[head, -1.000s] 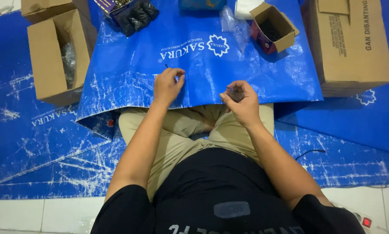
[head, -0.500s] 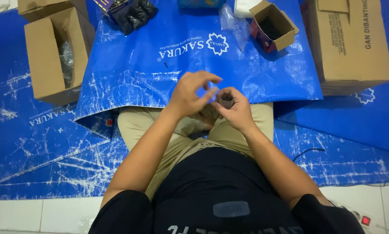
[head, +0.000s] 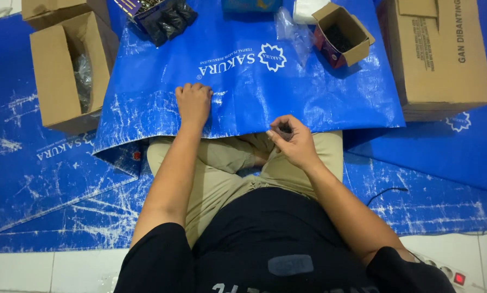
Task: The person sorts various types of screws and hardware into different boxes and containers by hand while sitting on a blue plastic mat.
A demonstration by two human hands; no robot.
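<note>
I sit cross-legged with a blue tarp sheet (head: 308, 92) spread over my knees. My left hand (head: 193, 102) lies knuckles-up on the tarp with its fingers curled under; whether it holds anything is hidden. My right hand (head: 292, 141) hovers at the tarp's near edge, its fingertips pinched on a small dark part (head: 285, 129). The two hands are apart, the left one further forward.
An open cardboard box (head: 64, 70) with plastic-wrapped contents lies at the left. A small open box (head: 342, 33) of dark parts stands at the back right, a large closed carton (head: 436, 54) beside it. A tray of black items (head: 165, 16) sits at the back. A power strip (head: 450, 274) lies at bottom right.
Half a second ago both hands met above my lap. My left hand has since moved forward and down onto the tarp, while my right hand stays near my knees with the dark part.
</note>
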